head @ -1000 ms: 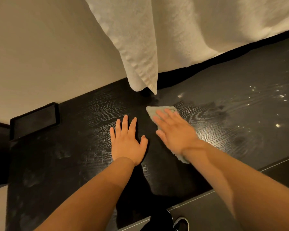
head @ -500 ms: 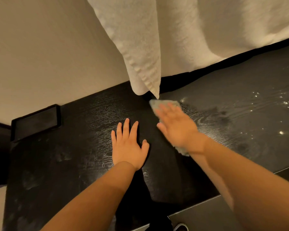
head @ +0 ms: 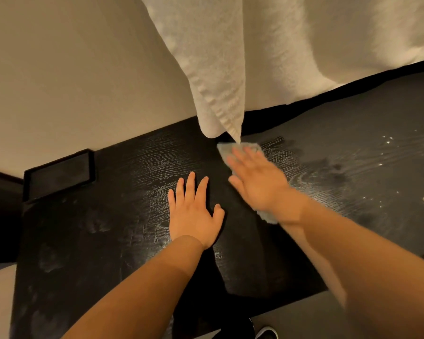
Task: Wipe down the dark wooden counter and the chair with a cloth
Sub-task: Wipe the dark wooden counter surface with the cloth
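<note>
The dark wooden counter (head: 113, 228) fills the lower half of the view, dusty with smears and hand marks. My right hand (head: 257, 182) lies flat on a small pale blue-grey cloth (head: 227, 150), pressing it onto the counter near the back edge; the cloth shows beyond the fingertips and below the wrist. My left hand (head: 194, 214) rests flat on the counter just left of it, fingers spread, holding nothing. No chair is in view.
A large white towel (head: 230, 81) hangs down from above, its tip just over the cloth. A black rectangular tray (head: 59, 173) sits at the counter's back left by the beige wall. White specks dot the counter's right side. A shoe (head: 267, 333) shows below.
My right hand has pushed the cloth away from me toward the back edge, up under the towel's tip. My left hand has stayed planted in place.
</note>
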A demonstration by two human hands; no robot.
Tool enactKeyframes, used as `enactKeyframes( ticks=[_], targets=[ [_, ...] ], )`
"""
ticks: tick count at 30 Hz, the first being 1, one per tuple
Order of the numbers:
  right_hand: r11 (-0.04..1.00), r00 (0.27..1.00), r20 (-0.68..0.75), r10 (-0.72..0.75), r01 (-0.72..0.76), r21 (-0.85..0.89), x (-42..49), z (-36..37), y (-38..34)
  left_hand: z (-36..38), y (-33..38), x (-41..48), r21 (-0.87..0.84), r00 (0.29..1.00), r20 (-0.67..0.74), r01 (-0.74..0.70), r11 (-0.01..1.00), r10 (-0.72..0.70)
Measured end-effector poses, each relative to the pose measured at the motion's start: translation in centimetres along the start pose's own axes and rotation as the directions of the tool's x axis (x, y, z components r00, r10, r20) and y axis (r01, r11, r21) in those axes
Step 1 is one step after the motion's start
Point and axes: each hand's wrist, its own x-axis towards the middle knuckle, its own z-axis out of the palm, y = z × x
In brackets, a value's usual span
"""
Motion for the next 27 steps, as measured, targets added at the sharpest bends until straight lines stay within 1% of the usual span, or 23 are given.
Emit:
enactKeyframes(
  ticks=[2,4,5,6,7,9,10,11,12,13,14,15,16,18,20,22,23,24,27],
  targets=[
    [0.986,0.986,-0.007,0.168,-0.168,-0.011,1.5,-1.0,2.5,-0.1,0.0,0.0,-0.004,1.000,-0.003,0.003,1.000,-0.003],
    [0.935,0.934,-0.062,0.352,-0.353,-0.010,2.1,-1.6,4.1,-0.1,0.1,0.0,-0.005,1.000,0.001,0.001,1.000,-0.001],
    [0.909,0.907,-0.076,0.414,-0.416,-0.006,2.3,-1.7,4.1,-0.1,0.1,0.1,-0.003,1.000,0.001,0.000,1.000,0.000],
    [0.896,0.894,-0.070,0.442,-0.444,-0.009,2.3,-1.8,3.3,-0.1,0.1,0.2,0.001,1.000,0.001,0.000,1.000,0.000],
    [0.910,0.909,-0.062,0.412,-0.413,-0.017,2.3,-1.5,1.9,-0.1,0.0,0.2,0.005,1.000,0.004,-0.002,1.000,0.002],
    [0.979,0.978,-0.038,0.204,-0.205,-0.024,2.2,-0.7,-1.6,0.0,-0.1,0.1,0.004,1.000,0.001,-0.004,1.000,0.004],
    [0.995,0.995,-0.014,0.098,-0.099,-0.018,2.2,-0.2,-2.9,0.0,0.0,0.0,0.002,1.000,0.000,-0.006,1.000,0.006],
    [1.000,1.000,0.004,0.016,-0.016,-0.004,2.3,-0.2,-3.5,0.0,0.0,0.0,0.000,1.000,-0.001,-0.006,1.000,0.006],
    [0.999,0.999,0.012,-0.035,0.035,0.007,2.5,-0.5,-3.4,0.0,0.0,0.0,0.000,1.000,-0.003,-0.007,1.000,0.007],
    [0.999,0.999,0.012,-0.050,0.050,0.008,2.8,-0.8,-2.6,0.0,0.0,0.0,-0.001,1.000,-0.005,-0.007,1.000,0.007],
    [1.000,1.000,0.008,-0.024,0.024,-0.006,3.0,-1.1,-1.6,0.0,0.0,0.1,-0.005,1.000,-0.006,-0.008,1.000,0.008],
    [0.998,0.999,-0.003,0.049,-0.049,-0.027,3.2,-1.4,-0.2,0.0,0.0,0.1,-0.012,1.000,-0.004,-0.007,1.000,0.007],
    [0.988,0.988,-0.023,0.152,-0.152,-0.036,3.1,-1.7,1.5,0.0,-0.1,0.1,-0.019,1.000,-0.004,-0.005,1.000,0.005],
    [0.940,0.938,-0.073,0.339,-0.342,-0.024,2.2,-1.9,5.2,-0.1,-0.1,0.1,-0.023,1.000,-0.004,-0.003,1.000,0.003],
    [0.910,0.907,-0.095,0.410,-0.413,-0.019,0.2,-1.9,7.8,-0.2,-0.1,0.0,-0.018,1.000,-0.004,-0.007,1.000,0.007],
    [0.904,0.902,-0.088,0.422,-0.426,-0.028,-1.1,-2.1,7.4,0.0,-0.1,0.1,-0.020,1.000,-0.009,-0.003,1.000,0.003],
    [0.911,0.911,-0.078,0.406,-0.410,-0.038,-1.6,-2.1,6.1,-0.1,-0.1,0.1,-0.022,1.000,-0.006,-0.001,1.000,0.001],
    [0.932,0.931,-0.071,0.357,-0.361,-0.042,-2.1,-2.0,4.5,-0.1,0.0,0.1,-0.023,1.000,-0.005,-0.001,1.000,0.001],
    [0.992,0.993,-0.020,0.120,-0.121,-0.035,-4.4,-0.4,0.1,-0.3,0.0,0.1,-0.011,1.000,0.004,-0.007,1.000,0.007]
  ],
)
